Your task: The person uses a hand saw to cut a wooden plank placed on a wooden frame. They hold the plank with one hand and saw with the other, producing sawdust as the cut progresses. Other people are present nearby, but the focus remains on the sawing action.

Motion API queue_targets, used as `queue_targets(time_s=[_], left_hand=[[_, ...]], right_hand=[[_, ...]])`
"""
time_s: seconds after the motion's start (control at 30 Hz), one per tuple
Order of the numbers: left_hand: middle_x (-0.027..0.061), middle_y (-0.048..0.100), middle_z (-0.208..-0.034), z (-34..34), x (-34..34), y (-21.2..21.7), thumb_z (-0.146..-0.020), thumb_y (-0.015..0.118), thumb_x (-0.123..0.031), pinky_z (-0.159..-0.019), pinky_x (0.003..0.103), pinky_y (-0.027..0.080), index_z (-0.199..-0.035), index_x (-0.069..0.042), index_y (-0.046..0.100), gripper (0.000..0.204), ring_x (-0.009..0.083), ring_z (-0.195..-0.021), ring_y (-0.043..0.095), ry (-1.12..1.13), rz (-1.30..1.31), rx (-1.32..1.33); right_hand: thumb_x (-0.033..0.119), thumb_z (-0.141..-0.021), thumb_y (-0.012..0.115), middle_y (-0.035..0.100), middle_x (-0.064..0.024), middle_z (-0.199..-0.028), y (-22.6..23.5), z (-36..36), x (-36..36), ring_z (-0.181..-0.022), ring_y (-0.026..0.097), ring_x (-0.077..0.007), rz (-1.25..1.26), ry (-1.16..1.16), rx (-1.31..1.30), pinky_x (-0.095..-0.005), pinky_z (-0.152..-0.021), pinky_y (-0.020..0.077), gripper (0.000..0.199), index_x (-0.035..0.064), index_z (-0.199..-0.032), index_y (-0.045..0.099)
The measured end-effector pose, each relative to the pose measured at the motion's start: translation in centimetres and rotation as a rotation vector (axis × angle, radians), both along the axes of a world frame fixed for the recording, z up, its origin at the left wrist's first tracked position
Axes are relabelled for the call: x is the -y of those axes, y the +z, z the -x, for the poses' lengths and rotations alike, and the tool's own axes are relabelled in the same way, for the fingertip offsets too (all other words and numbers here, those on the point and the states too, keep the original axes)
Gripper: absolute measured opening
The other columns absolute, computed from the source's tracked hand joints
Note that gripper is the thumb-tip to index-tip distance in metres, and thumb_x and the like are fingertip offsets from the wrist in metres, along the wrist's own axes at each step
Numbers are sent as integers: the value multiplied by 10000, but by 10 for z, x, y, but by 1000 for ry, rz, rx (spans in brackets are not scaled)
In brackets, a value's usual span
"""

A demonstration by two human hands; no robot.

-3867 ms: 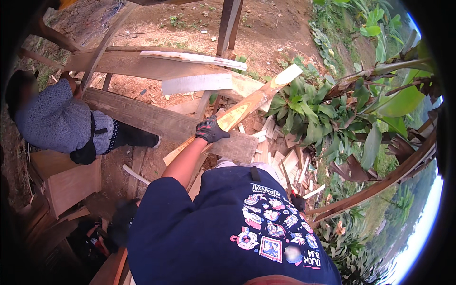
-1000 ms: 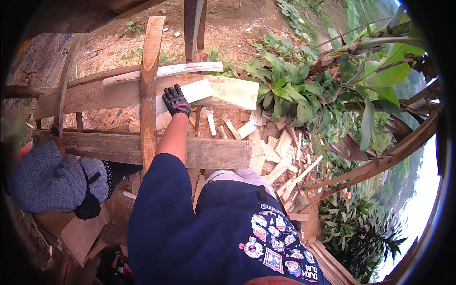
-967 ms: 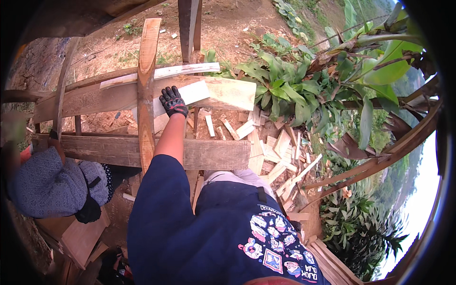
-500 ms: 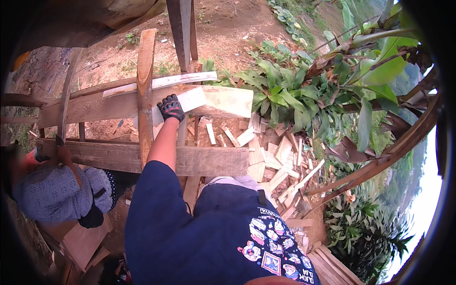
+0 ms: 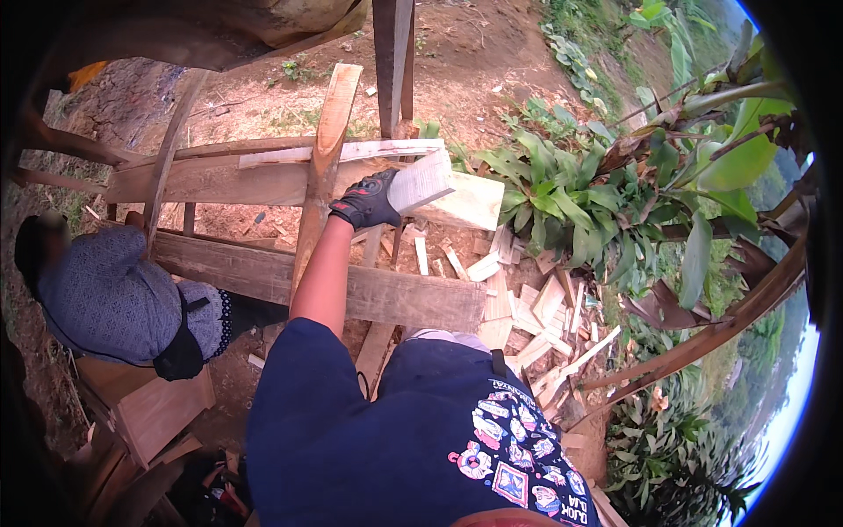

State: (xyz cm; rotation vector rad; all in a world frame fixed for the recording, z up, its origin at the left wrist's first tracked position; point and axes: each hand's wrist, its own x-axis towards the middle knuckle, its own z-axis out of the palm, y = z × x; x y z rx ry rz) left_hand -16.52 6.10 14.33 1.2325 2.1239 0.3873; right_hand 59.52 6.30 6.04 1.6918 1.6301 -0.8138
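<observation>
My left hand (image 5: 364, 200), in a black glove, reaches forward from my blue sleeve and grips the near edge of a short pale board (image 5: 423, 180). That board rests on the far cross beam (image 5: 211, 180) of a rough wooden frame. Just left of the hand a long narrow plank (image 5: 327, 158) lies across both beams, running away from me. The near cross beam (image 5: 386, 294) passes under my forearm. My right hand is out of sight.
Another person in a grey-blue top (image 5: 110, 299) crouches at the left beside the frame. Offcuts of wood (image 5: 527, 303) litter the ground to the right. An upright post (image 5: 392, 53) stands behind the frame, and leafy plants (image 5: 597, 198) fill the right side.
Earlier my left hand held the long plank slanted to the right; it now lies across the beams. Over the last second the hand has stayed at the short pale board, closing on its edge.
</observation>
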Motion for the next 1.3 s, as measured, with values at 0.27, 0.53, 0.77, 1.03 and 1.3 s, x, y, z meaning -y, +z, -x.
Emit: queue_targets(time_s=[0.27,0.53,0.77,1.03,1.3], left_hand=[[180,645,-1421,-77,-109,-78,-820,730,-280,-1200,577,405,-1547,-153,564,756,383,-1387,600,-186,54,-429],[185,474,-1675,-88,-157,-198,-1018,541,-269,-1293,623,292,-1708,-164,408,710,375,-1584,415,-88,184,-369],[210,415,-1729,-115,-108,-193,-958,654,-282,-1325,580,281,-1647,-96,468,738,391,-1628,365,-57,-53,-318],[199,472,-1707,-232,81,-166,-952,615,-198,-1347,525,290,-1557,-92,602,614,386,-1614,394,-113,-5,-71],[214,498,-1680,-298,220,-96,-910,723,-400,-1295,463,384,-1549,-112,633,707,389,-1572,447,546,256,46]], right_hand=[[334,-957,703,809,-198,-1120,6,-7,10,-1076,785,-423,1,-13,-1,-540,-918,613,282,190,-1195,745],[323,-943,723,810,-196,-1111,28,-26,19,-1068,787,-421,-1,-33,36,-539,-912,614,281,191,-1190,741],[313,-930,741,811,-194,-1102,21,-29,-8,-1060,789,-419,10,36,28,-537,-906,616,283,192,-1187,738],[301,-916,762,812,-192,-1093,-40,-14,-97,-1051,791,-417,42,388,-23,-536,-899,617,289,194,-1183,734],[289,-902,782,813,-190,-1083,-93,7,-205,-1042,793,-416,127,1037,-89,-535,-893,619,297,195,-1179,730]])
